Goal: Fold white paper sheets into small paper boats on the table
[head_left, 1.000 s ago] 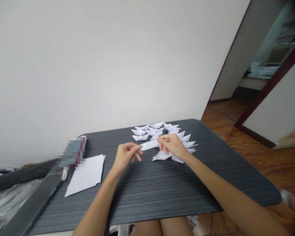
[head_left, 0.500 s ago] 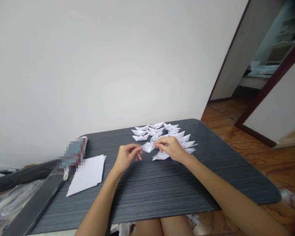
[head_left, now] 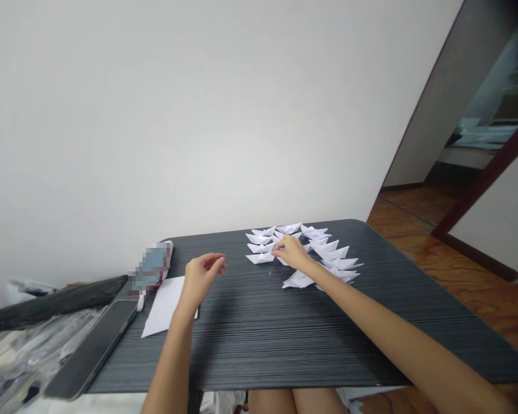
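My right hand [head_left: 291, 252] reaches over a group of white folded paper boats [head_left: 341, 263]. Its thumb and fingers are pinched at the right tip of the nearest boat in the left column, a paper boat [head_left: 259, 259] that sits on the table; the exact contact is partly hidden by the fingers. My left hand [head_left: 204, 275] hovers above the table, left of the boats, its fingers loosely curved and nothing between them. Behind its wrist lies a stack of white paper sheets [head_left: 164, 307], partly covered by the forearm.
The dark ribbed table [head_left: 242, 345] stands against a white wall [head_left: 242, 115]. At its left edge are a blurred-out device [head_left: 151, 267] and a long dark flat panel [head_left: 95, 348], with plastic-wrapped things [head_left: 21, 356] beyond. A doorway opens at the right.
My left hand has let go of a paper boat and moved left, away from it. The right hand has set that boat at the front of the left column. The view has shifted slightly.
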`<act>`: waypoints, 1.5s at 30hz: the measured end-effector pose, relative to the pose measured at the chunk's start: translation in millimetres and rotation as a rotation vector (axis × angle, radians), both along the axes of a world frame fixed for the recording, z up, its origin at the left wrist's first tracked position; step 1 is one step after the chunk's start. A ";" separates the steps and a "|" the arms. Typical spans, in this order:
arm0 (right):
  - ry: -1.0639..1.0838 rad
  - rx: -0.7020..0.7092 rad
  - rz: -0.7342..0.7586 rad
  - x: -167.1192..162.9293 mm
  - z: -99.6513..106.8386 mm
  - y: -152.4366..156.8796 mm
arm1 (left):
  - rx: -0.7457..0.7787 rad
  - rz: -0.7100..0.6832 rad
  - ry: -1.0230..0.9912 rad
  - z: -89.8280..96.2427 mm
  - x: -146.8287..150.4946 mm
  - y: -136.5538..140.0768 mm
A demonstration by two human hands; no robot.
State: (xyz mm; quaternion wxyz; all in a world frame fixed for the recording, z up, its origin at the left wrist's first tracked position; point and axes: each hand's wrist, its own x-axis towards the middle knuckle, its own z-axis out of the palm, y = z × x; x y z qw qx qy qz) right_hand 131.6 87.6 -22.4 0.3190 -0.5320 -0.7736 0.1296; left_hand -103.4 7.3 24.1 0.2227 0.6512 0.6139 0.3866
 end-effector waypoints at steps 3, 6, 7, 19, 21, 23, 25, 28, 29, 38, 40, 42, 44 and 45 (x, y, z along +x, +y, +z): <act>-0.008 -0.008 -0.004 1.8 -0.5 5.2 | -0.080 -0.099 0.256 11.5 -30.3 -30.1; -0.008 -0.005 -0.014 9.6 6.3 5.0 | -0.134 -0.231 0.474 12.3 -66.2 -55.2; -0.005 -0.002 -0.022 13.2 9.3 4.1 | -0.186 -0.265 0.525 10.0 -77.3 -61.1; -0.038 0.046 0.016 56.3 34.6 -27.8 | -0.283 -0.146 0.614 -13.5 -103.9 -63.4; -0.064 0.046 0.030 64.0 36.1 -31.5 | -0.252 -0.123 0.680 -13.8 -99.4 -62.9; -0.080 0.047 0.047 71.6 35.4 -33.7 | -0.229 -0.122 0.728 -14.1 -94.5 -62.9; -0.087 0.045 0.057 78.5 33.3 -35.3 | -0.202 -0.109 0.780 -14.2 -88.6 -63.0; -0.096 0.027 0.058 86.2 30.3 -38.1 | -0.161 -0.078 0.889 -12.9 -77.7 -63.2; -0.098 0.019 0.057 87.9 30.0 -39.4 | -0.157 -0.080 0.926 -12.1 -74.1 -63.3; -0.081 -0.038 0.127 96.2 34.8 -48.1 | -0.176 -0.106 0.913 -13.9 -77.5 -57.5; -0.074 -0.047 0.153 98.2 34.7 -48.3 | -0.180 -0.129 0.850 -13.7 -81.1 -57.5; -0.061 -0.053 0.179 98.7 33.9 -47.9 | -0.180 -0.178 0.767 -6.5 -76.6 -59.6; -0.042 -0.063 0.196 95.7 33.3 -47.6 | -0.173 -0.242 0.650 9.5 -61.0 -62.3; -0.025 -0.075 0.206 92.4 33.5 -47.9 | -0.175 -0.269 0.570 19.8 -49.3 -62.8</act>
